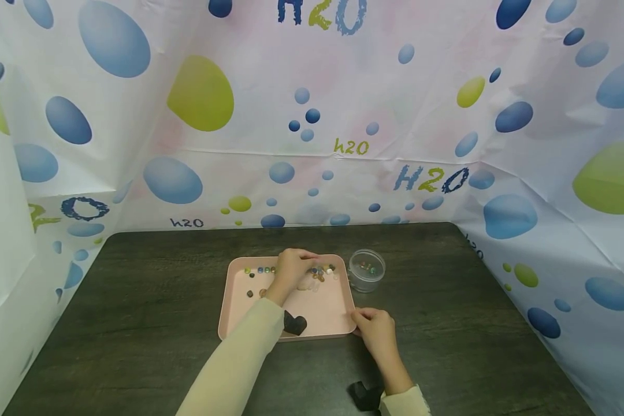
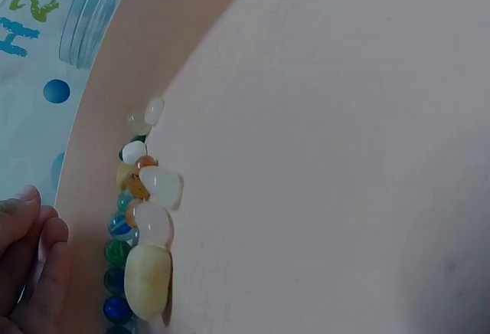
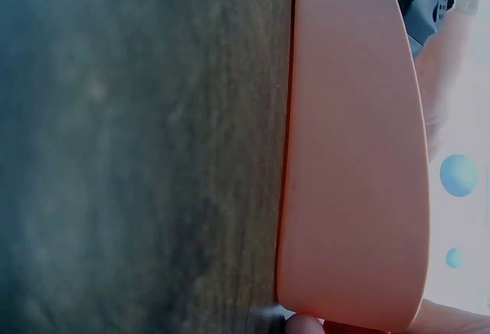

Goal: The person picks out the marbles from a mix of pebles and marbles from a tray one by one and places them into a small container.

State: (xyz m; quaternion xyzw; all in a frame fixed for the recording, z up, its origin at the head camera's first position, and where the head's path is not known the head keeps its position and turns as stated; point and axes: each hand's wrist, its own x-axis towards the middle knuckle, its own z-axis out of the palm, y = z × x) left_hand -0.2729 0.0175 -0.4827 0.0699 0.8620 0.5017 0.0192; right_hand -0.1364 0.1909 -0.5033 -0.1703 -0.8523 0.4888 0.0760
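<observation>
A pink tray (image 1: 317,323) lies on the dark table. My left hand (image 1: 291,268) reaches over its far side, fingers bent with the tips close together at the far rim; whether they pinch anything I cannot tell. Glass marbles (image 2: 117,252) and smooth stones (image 2: 148,280), white, yellowish and brown, line the tray's far edge beside that hand. A few dark stones (image 1: 250,293) lie further left. My right hand (image 1: 377,329) grips the tray's near right corner; in the right wrist view its fingertips (image 3: 305,324) show at the corner, below the tray's outer wall (image 3: 356,158).
A clear round jar (image 1: 366,277) with some small coloured pieces in it stands beside the tray's far right corner. Black wrist devices sit at my left wrist (image 1: 294,323) and right wrist (image 1: 365,396). A printed curtain (image 1: 312,190) hangs behind the table (image 1: 151,323).
</observation>
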